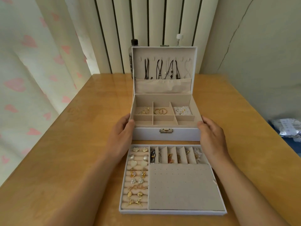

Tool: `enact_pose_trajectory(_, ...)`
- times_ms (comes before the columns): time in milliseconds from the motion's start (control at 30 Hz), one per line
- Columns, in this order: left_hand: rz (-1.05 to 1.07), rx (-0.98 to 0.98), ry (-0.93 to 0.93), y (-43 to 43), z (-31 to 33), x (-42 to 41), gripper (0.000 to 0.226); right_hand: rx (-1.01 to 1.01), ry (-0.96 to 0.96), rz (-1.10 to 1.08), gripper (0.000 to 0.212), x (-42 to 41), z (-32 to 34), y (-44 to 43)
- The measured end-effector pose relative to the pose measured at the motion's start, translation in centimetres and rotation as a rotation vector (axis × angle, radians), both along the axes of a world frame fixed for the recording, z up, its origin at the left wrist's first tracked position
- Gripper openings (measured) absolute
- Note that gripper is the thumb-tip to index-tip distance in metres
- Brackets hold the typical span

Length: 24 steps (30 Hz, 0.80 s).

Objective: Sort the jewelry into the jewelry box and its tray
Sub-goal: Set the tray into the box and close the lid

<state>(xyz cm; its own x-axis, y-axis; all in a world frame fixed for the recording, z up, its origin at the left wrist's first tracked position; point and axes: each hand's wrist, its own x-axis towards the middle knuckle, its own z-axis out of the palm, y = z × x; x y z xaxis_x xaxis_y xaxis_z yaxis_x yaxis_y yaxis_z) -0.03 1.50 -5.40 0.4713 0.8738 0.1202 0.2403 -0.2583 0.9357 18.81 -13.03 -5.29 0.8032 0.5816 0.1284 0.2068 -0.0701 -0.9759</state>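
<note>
Jewelry box (166,135) sits at center frame on a wooden table (65,160) that fills the lower two thirds. A heart-print curtain (32,62) is at upper left and vertical slats (146,22) at top center. The box's long axis runs left-right, with the clasp side facing the bottom of the frame. The lid (162,88) stands upright at the far edge, its lining toward the camera. The tray (172,213) lies flat on the table just below the box, near it but not touching, with its edges parallel to the box. The left hand (122,130) grips the box's lower-left corner, thumb over the rim and fingers along the side wall. The right hand (211,134) grips the lower-right corner the same way, thumb at the rim. Both forearms come in from the bottom, crossing the tray's sides. A perforated pad (182,186) covers the tray's lower-right section. Ring rolls on the tray's left hold paired earrings (138,175), and the slots along its top hold mixed pieces, too small to tell apart. Cord necklaces (158,69) hang inside the lid above a fabric pocket. In the box's back row, gold rings (160,111) sit in the middle cell, a gold piece in the left cell and clear studs (182,110) in the right. A dark-capped bottle (133,51) and a white-capped bottle (179,38) stand behind the lid. A foil bag (288,129) is at the right edge.
</note>
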Motion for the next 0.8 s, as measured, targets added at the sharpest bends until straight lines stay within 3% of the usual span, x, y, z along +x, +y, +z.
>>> enact_pose_trajectory(233, 0.028, 0.006, -0.042, 0.4, -1.1, 0.4, 0.024, -0.017, 0.002, -0.031, 0.036, 0.3, -0.3, 0.1)
enact_pose_trajectory(633, 0.048, -0.070, -0.030, -0.4, -1.3, 0.4, 0.029, -0.016, -0.003, -0.140, 0.033, -0.3, -0.3, -0.4)
enact_pose_trajectory(800, 0.092, -0.138, -0.047, -0.7, -1.1, 0.1, 0.029, -0.019, 0.033, -0.184, 0.022, -0.6, -0.6, -0.6)
